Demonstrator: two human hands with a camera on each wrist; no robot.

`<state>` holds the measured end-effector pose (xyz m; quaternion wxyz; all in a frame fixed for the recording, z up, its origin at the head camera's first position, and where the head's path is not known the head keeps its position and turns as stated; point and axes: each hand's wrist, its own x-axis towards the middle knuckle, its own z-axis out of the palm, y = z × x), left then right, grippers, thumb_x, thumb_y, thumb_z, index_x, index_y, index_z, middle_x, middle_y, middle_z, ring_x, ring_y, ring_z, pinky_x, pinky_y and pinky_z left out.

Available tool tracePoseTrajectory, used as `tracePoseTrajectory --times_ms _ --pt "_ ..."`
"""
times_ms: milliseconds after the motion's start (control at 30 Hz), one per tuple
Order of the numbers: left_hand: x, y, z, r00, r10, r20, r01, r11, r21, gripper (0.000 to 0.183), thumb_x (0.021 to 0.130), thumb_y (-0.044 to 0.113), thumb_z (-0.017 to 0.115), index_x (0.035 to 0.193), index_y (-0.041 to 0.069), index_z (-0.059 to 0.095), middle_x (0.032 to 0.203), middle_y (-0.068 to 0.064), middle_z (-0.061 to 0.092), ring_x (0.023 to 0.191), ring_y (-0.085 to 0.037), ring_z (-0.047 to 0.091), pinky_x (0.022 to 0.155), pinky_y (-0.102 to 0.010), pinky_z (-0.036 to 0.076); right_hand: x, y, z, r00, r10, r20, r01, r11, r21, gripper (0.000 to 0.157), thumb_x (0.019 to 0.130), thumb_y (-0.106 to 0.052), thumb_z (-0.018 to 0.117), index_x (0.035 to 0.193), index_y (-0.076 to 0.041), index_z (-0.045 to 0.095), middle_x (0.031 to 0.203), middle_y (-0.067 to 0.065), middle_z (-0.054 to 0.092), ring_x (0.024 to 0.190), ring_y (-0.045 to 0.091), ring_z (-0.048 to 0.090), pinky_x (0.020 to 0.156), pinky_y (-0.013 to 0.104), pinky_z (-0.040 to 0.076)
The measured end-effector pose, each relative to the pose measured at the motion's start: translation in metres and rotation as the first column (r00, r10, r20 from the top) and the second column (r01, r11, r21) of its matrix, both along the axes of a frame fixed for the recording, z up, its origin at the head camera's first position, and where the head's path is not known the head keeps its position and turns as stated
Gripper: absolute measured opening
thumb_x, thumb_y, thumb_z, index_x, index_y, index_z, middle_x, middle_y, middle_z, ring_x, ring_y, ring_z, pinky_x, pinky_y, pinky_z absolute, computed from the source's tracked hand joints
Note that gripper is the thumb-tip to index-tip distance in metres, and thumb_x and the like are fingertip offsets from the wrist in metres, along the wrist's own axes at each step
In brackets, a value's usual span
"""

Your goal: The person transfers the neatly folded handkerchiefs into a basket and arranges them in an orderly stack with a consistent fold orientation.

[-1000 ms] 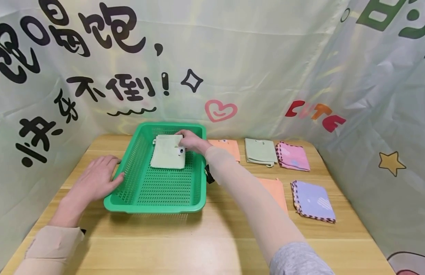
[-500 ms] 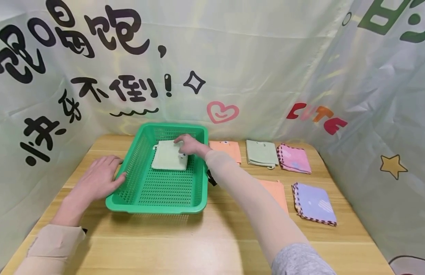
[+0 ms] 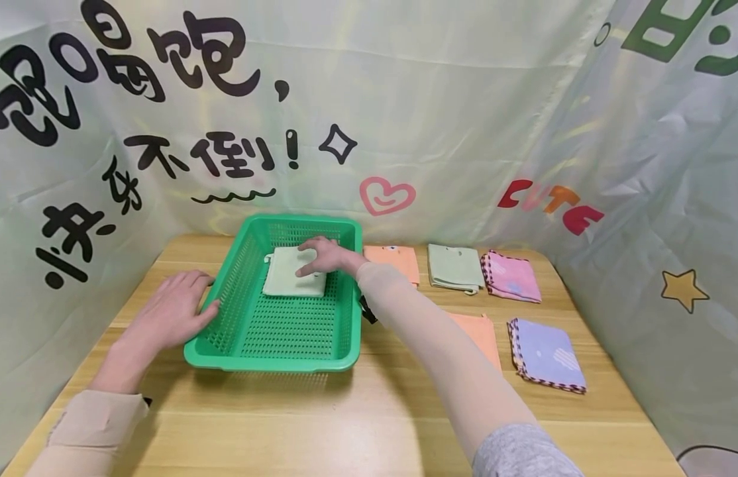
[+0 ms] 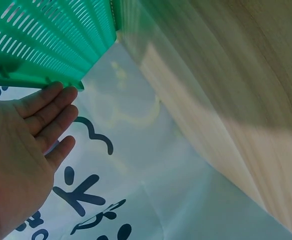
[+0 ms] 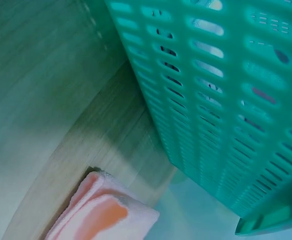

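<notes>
While L hand point(image 3: 172, 308) touches the green basket point(image 3: 273, 364) at its left rim, fingers straight & not wrapped round, prob. to steady it, R hand point(image 3: 323, 257) is over the pale cloth point(image 3: 279, 281), thumb & index spread wide, nothing gripped; can't tell if fingertips touch. Pale cloth lies folded flat on basket floor, twd far end, likely flat to save room. Basket is in left half of table point(image 3: 285, 430) near far edge, prob. so both hands reach it. Orange cloth point(image 3: 393, 255) just right of basket at far edge; sage cloth point(image 3: 452, 265) & pink cloth point(image 3: 515, 277) side by side twd far-right corner; lavender cloth point(image 3: 548, 351) near right edge; 2nd orange one point(image 3: 482, 339) part-hidden by R forearm. Laid out apart or side by side, maybe so each shows
</notes>
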<state>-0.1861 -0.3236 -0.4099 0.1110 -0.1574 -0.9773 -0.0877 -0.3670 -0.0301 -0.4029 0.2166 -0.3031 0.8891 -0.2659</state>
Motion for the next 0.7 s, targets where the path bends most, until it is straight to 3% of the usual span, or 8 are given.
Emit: tracePoseTrajectory --times_ms 167,400,700 --pt "0.000 0.001 -0.001 1.000 0.002 0.016 -0.002 1.000 0.008 0.050 0.100 0.027 0.059 0.130 -0.013 0.056 0.131 -0.030 0.057 0.127 -0.051 0.048 0.109 -0.068 0.036 0.002 0.000 0.001 0.999 -0.019 -0.036 0.018 1.000 -0.009 0.068 0.101 -0.043 0.064 0.158 -0.013 0.044 0.169 0.013 0.025 0.159 0.035 0.012 0.129 0.053 0.011" --pt "-0.002 0.001 0.000 1.000 0.001 0.019 -0.001 1.000 0.006 0.051 0.100 0.026 0.058 0.131 -0.014 0.055 0.132 -0.031 0.056 0.128 -0.052 0.047 0.110 -0.068 0.035 0.006 -0.003 0.014 0.989 -0.040 -0.143 0.027 0.995 -0.092 0.062 0.103 -0.036 0.063 0.157 -0.011 0.045 0.163 0.008 0.040 0.153 0.029 0.031 0.125 0.044 0.031" --pt "-0.001 0.001 0.000 1.000 -0.002 0.027 0.002 1.000 0.009 0.052 0.100 0.027 0.058 0.132 -0.014 0.054 0.133 -0.031 0.056 0.129 -0.052 0.045 0.111 -0.068 0.034 0.031 0.022 0.042 0.941 -0.133 -0.311 0.050 0.964 -0.261 0.059 0.103 -0.029 0.065 0.156 -0.012 0.046 0.162 0.006 0.043 0.150 0.024 0.038 0.124 0.040 0.033"
